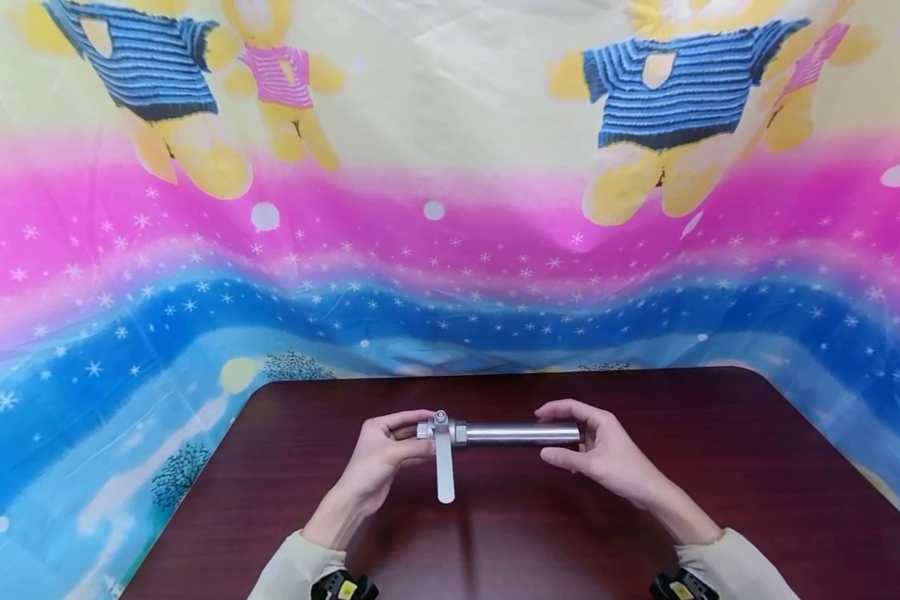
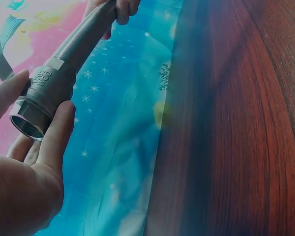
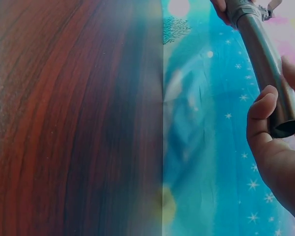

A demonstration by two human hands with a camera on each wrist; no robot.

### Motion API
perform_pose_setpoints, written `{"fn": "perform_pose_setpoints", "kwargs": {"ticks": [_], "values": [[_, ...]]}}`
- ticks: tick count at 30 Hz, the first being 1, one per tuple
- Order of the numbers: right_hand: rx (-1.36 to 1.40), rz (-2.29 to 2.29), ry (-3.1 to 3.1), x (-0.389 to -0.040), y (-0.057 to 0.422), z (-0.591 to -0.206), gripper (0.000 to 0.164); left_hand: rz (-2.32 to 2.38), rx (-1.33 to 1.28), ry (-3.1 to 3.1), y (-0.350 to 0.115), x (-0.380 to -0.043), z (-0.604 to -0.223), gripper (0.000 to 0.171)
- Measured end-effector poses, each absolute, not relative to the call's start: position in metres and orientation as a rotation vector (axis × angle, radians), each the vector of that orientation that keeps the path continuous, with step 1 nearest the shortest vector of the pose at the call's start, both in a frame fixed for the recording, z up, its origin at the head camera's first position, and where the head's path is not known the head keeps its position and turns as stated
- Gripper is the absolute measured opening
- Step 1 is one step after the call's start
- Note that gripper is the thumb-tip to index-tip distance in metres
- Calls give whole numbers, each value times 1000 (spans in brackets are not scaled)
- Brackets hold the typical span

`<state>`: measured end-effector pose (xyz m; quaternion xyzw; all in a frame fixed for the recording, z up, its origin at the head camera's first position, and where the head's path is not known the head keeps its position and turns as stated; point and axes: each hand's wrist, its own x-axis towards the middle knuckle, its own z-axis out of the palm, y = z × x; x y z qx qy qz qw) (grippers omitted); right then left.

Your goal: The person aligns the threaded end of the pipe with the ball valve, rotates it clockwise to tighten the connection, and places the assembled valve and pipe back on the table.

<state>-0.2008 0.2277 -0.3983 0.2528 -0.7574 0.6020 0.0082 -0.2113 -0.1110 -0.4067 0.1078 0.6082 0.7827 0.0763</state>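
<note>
A steel ball valve (image 1: pixel 441 432) with a flat lever handle (image 1: pixel 446 471) is joined to a straight metal pipe (image 1: pixel 525 433), the whole held level above the table. My left hand (image 1: pixel 378 458) grips the valve body at its left end, thumb and fingers on opposite sides. Raised lettering "1000 WOG" and a threaded open end show on the valve (image 2: pixel 39 98) in the left wrist view. Around the pipe's free right end is my right hand (image 1: pixel 607 454), its thumb and forefinger spread with gaps to the pipe. The pipe's hollow end (image 3: pixel 288 128) faces the right palm.
Below the hands lies a dark red wood-grain table (image 1: pixel 510 533) with rounded far corners. Behind it and along both sides hangs a printed cloth (image 1: pixel 435 250) with bears, snowflakes and pink and blue bands.
</note>
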Motion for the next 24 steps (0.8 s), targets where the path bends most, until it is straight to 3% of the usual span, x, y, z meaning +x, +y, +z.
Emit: {"fn": "perform_pose_setpoints", "kwargs": {"ticks": [9, 17, 24], "values": [[685, 1817, -2474, -200, 228, -395, 28, 2357, 316, 1819, -111, -210, -405, 46], [832, 1874, -2314, -200, 227, -399, 38, 2357, 327, 1805, -110, -211, -406, 47], [691, 1810, -2443, -200, 227, -396, 27, 2370, 299, 1803, -109, -210, -407, 47]]}}
